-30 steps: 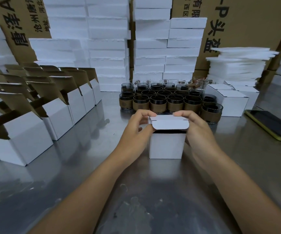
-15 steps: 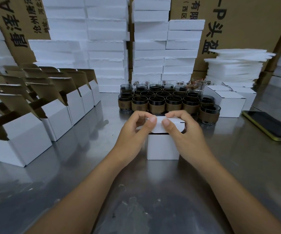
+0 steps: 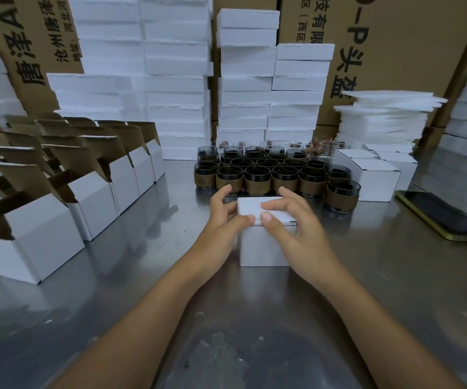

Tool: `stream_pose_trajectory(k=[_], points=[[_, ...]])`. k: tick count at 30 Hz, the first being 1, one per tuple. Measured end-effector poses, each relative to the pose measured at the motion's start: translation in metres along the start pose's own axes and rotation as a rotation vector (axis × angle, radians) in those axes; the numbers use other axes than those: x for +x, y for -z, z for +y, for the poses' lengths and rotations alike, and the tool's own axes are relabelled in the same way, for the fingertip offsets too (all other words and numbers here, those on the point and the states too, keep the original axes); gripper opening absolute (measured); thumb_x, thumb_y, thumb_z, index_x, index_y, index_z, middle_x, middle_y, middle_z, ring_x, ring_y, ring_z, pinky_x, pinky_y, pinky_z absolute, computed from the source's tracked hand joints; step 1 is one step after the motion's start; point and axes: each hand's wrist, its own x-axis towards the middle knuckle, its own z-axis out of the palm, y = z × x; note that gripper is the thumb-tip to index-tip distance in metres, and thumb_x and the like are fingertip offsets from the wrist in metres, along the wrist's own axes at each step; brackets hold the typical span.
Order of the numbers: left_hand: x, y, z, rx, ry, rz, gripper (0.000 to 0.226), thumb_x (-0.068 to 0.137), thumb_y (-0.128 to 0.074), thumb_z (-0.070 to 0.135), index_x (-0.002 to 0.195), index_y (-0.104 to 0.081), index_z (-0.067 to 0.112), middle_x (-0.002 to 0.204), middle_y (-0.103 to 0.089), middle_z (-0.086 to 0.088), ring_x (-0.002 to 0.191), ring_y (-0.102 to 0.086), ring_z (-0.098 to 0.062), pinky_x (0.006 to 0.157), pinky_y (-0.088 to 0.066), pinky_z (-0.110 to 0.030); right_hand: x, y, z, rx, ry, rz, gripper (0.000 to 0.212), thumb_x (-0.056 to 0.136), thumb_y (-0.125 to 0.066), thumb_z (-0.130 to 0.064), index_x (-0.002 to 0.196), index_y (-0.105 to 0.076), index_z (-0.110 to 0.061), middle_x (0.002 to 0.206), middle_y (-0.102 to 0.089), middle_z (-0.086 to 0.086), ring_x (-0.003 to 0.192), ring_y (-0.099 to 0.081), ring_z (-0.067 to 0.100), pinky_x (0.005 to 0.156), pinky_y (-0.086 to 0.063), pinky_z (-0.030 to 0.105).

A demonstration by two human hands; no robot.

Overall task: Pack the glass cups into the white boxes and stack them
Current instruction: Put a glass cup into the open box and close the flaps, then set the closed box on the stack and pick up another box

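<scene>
A small white box (image 3: 263, 248) stands on the steel table in front of me with its lid folded down flat. My left hand (image 3: 223, 217) is at the box's left top corner; its thumb presses the lid's front edge and its fingers are lifted and spread. My right hand (image 3: 296, 223) holds the right top corner, with the index finger lying across the lid and the thumb on the front edge. Just behind the box stand several dark glass cups (image 3: 257, 176) with brown sleeves, in rows.
Several open white boxes (image 3: 91, 192) with raised brown flaps line the left side. Closed white boxes (image 3: 372, 178) sit right of the cups. A phone (image 3: 445, 217) lies at the right. White foam stacks (image 3: 170, 80) and foam sheets (image 3: 386, 119) stand against cartons behind.
The lid, half raised a second ago, now lies flat on the box. Both hands have slid down to its front edge, and the left fingers have lifted off.
</scene>
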Motion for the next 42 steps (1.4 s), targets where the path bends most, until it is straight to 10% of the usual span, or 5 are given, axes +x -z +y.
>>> stream_pose_trajectory(k=[15, 24, 28, 33, 42], points=[[0.0, 0.004, -0.004, -0.015, 0.02, 0.081, 0.08, 0.069, -0.075, 0.046, 0.128, -0.022, 0.044, 0.123, -0.048, 0.01, 0.097, -0.055, 0.011, 0.069, -0.046, -0.007, -0.017, -0.017, -0.004, -0.248, -0.027, 0.094, 0.098, 0.067, -0.075, -0.045, 0.143, -0.015, -0.031, 0.12, -0.018, -0.023, 0.108, -0.025, -0.01, 0.088, -0.03, 0.014], [0.002, 0.005, -0.002, -0.093, 0.013, 0.086, 0.049, 0.069, -0.051, 0.06, 0.112, -0.04, 0.039, 0.108, -0.061, -0.002, 0.103, -0.061, -0.013, 0.091, -0.047, -0.031, -0.018, 0.014, -0.01, -0.084, -0.14, 0.192, 0.092, 0.062, -0.076, -0.021, 0.139, -0.025, -0.03, 0.132, -0.041, -0.007, 0.118, -0.042, 0.01, 0.095, -0.042, 0.028], [0.003, 0.004, -0.004, -0.09, 0.009, 0.062, 0.054, 0.068, -0.051, 0.057, 0.116, -0.043, 0.033, 0.096, -0.064, 0.001, 0.093, -0.066, -0.013, 0.082, -0.048, -0.029, -0.003, 0.071, -0.012, -0.06, -0.09, 0.365, 0.092, 0.063, -0.077, -0.017, 0.136, -0.025, -0.037, 0.113, -0.045, -0.017, 0.102, -0.049, 0.001, 0.071, -0.042, 0.006], [0.005, 0.002, -0.008, -0.071, 0.021, 0.056, 0.049, 0.074, -0.051, 0.048, 0.117, -0.047, 0.024, 0.08, -0.068, 0.005, 0.085, -0.068, -0.018, 0.082, -0.051, -0.035, 0.03, 0.142, 0.015, -0.281, -0.096, 0.538, 0.101, 0.066, -0.078, -0.021, 0.144, -0.014, -0.032, 0.143, -0.034, 0.004, 0.128, -0.04, 0.024, 0.103, -0.042, 0.046], [0.009, -0.001, -0.01, -0.043, 0.019, 0.039, 0.04, 0.078, -0.051, 0.04, 0.113, -0.052, 0.021, 0.078, -0.068, 0.0, 0.077, -0.066, -0.018, 0.078, -0.049, -0.036, 0.051, 0.173, 0.093, -0.445, -0.356, 0.634, 0.099, 0.064, -0.084, -0.024, 0.144, -0.027, -0.013, 0.141, -0.04, 0.011, 0.125, -0.042, 0.032, 0.101, -0.037, 0.044]])
